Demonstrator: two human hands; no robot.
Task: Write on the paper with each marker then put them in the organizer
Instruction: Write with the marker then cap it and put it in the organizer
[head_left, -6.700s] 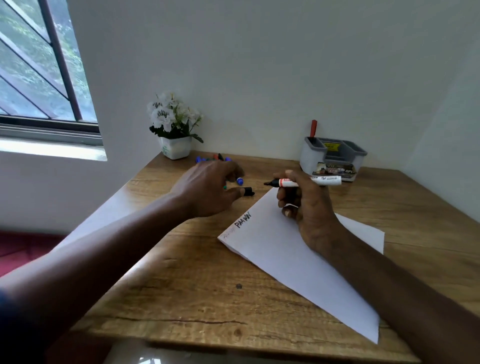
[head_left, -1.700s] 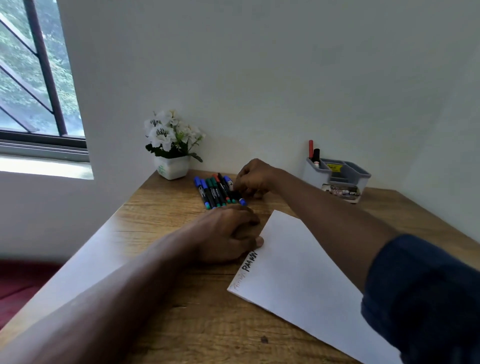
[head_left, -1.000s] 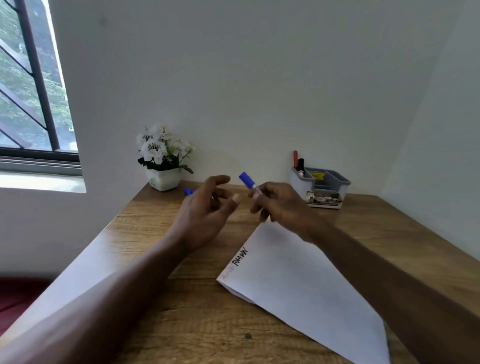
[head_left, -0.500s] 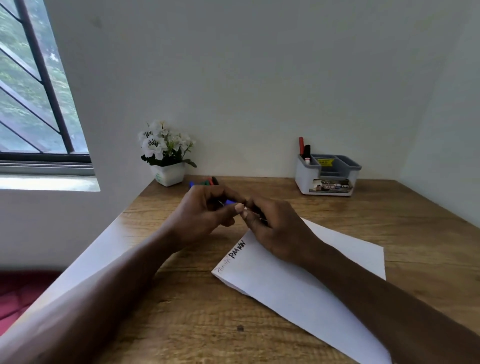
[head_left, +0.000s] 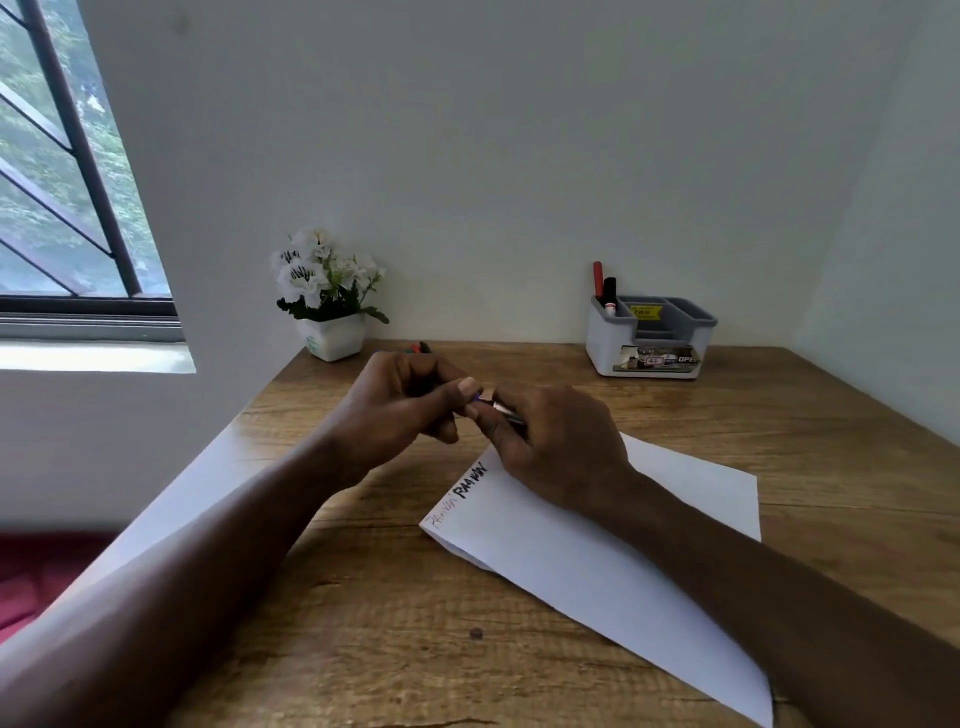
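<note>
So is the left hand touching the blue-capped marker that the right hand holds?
Touching. The head view shows the left hand pinching the blue-capped marker at its cap end, with no gap, while the right hand grips the barrel.

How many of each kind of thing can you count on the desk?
Red marker: 1
Black marker: 1
Marker in left hand and right hand: 1
Organizer: 1
Paper: 1
Flower pot: 1
Total: 6, plus more markers behind the left hand, too hidden to count.
</note>
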